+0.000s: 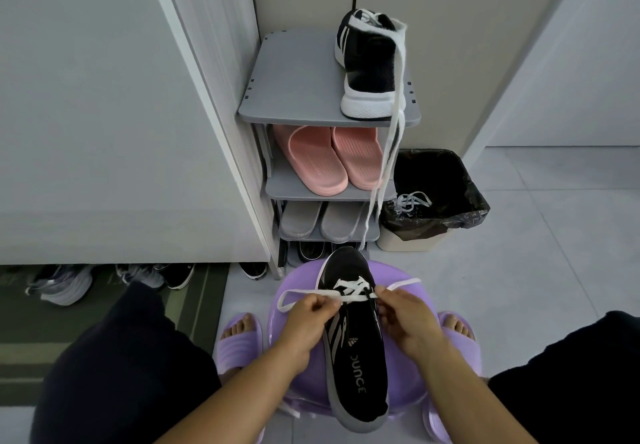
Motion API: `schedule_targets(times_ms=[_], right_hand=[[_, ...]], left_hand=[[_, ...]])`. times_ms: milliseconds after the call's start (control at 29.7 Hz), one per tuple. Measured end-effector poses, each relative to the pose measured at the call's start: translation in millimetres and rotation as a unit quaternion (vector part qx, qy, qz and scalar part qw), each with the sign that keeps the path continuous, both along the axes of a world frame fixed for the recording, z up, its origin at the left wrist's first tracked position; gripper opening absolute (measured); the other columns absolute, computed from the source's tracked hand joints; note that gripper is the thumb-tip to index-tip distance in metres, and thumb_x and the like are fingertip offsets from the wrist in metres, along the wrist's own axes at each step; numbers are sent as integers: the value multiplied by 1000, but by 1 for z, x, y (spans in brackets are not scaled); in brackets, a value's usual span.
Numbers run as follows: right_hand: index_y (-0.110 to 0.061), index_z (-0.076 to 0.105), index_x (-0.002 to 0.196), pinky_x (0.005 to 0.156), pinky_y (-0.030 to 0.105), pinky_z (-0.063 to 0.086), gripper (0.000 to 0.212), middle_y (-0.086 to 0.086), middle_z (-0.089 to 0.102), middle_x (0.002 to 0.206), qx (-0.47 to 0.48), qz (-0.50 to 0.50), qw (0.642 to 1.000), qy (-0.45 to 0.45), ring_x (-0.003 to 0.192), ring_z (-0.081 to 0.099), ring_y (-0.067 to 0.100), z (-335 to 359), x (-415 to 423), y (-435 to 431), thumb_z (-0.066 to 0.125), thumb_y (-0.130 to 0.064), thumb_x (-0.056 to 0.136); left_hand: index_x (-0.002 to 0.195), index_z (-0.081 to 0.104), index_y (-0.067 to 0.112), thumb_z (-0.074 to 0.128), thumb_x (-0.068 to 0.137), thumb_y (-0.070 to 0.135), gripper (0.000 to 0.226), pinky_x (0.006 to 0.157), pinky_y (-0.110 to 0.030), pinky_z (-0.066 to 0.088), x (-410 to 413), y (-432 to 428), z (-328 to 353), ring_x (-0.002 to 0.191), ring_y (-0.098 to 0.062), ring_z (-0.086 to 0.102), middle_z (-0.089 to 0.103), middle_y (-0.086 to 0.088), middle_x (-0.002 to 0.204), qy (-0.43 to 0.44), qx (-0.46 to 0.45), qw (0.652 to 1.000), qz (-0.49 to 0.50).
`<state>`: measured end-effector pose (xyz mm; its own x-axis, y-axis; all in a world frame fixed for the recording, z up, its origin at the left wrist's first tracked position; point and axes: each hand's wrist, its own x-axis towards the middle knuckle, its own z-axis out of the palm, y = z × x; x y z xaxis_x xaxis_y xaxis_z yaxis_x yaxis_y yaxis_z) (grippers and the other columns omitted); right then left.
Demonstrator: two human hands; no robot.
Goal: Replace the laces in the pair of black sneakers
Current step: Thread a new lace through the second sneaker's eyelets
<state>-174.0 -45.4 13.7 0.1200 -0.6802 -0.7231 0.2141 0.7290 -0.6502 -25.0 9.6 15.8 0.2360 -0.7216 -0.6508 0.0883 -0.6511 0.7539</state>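
A black sneaker [353,357] lies on a purple stool [408,374] between my knees, toe pointing away from me. A white lace [349,286] crosses its lower eyelets. My left hand [308,315] pinches the lace's left strand, which loops out to the left. My right hand [403,315] pinches the right strand beside the eyelets. The second black sneaker [370,66] stands on the top shelf of a grey shoe rack [294,93], and a long white lace [388,152] hangs from it down the rack's right side.
Pink slippers [322,159] and grey slippers [320,220] fill the rack's lower shelves. A bin with a black liner [433,197] right of the rack holds loose white laces [412,201]. More shoes [114,281] lie under the white cabinet at left. My feet wear purple slides [239,339].
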Motion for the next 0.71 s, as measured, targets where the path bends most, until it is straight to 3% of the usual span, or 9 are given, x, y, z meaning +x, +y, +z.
schedule_targets(times_ms=[67, 169, 270, 371, 506, 573, 641, 708], right_hand=[[-13, 48, 65, 38, 14, 37, 28, 1, 44, 53, -41, -92, 994, 34, 37, 40, 3, 3, -13, -5, 54, -8, 92], [-12, 49, 67, 35, 14, 37, 26, 3, 44, 53, -21, -230, 973, 20, 33, 43, 4, 7, -47, -17, 54, -10, 93], [-10, 59, 77, 41, 16, 46, 16, -1, 57, 49, 19, -123, 992, -26, 40, 53, 6, 7, -40, -9, 56, -17, 92], [-7, 63, 81, 52, 17, 48, 13, 2, 64, 63, -4, 16, 999, -42, 52, 58, 8, 1, -10, 7, 55, -10, 90], [-9, 56, 71, 40, 12, 42, 21, -4, 55, 45, -45, -131, 990, 27, 37, 47, 2, 4, -19, -3, 54, -3, 91], [-11, 51, 69, 37, 14, 40, 24, -2, 51, 45, -21, -215, 976, 17, 36, 45, 4, 4, -42, -12, 54, -6, 92], [-12, 51, 71, 38, 15, 43, 21, 0, 52, 48, -3, -185, 983, -3, 38, 48, 5, 7, -46, -10, 55, -10, 92], [-12, 56, 76, 43, 15, 47, 15, -1, 59, 51, -6, -68, 998, -18, 43, 54, 5, 9, -31, -1, 56, -10, 91]], left_hand=[[87, 63, 6, 63, 87, 12, 7, 81, -23, 46, 3, -2, -2, 82, -15, 58, 66, -5, 85, 38, 13, 999, 11], [84, 62, 4, 64, 85, 9, 6, 83, -29, 45, 8, 0, -2, 81, -19, 56, 64, -7, 81, 46, 4, 999, 15], [77, 59, 8, 62, 87, 9, 11, 69, -24, 46, 6, 0, 0, 70, -16, 55, 62, -5, 75, 32, -11, 999, 19], [75, 57, 9, 62, 88, 12, 14, 57, -17, 43, 2, 3, 1, 62, -10, 52, 60, -1, 70, 28, -8, 999, 28], [74, 61, 9, 61, 88, 7, 14, 47, -9, 39, 4, 6, 1, 53, -5, 48, 59, 1, 64, 50, -5, 998, 44], [74, 61, 10, 60, 88, 7, 14, 46, -11, 38, 6, 7, 1, 51, -5, 47, 58, 2, 62, 59, 0, 997, 47], [75, 61, 10, 60, 88, 9, 13, 50, -14, 39, 4, 8, 2, 54, -8, 48, 59, 1, 65, 62, 0, 997, 43], [77, 60, 9, 60, 88, 11, 12, 52, -17, 39, 2, 9, 1, 55, -10, 48, 58, -1, 66, 60, -6, 997, 48]])
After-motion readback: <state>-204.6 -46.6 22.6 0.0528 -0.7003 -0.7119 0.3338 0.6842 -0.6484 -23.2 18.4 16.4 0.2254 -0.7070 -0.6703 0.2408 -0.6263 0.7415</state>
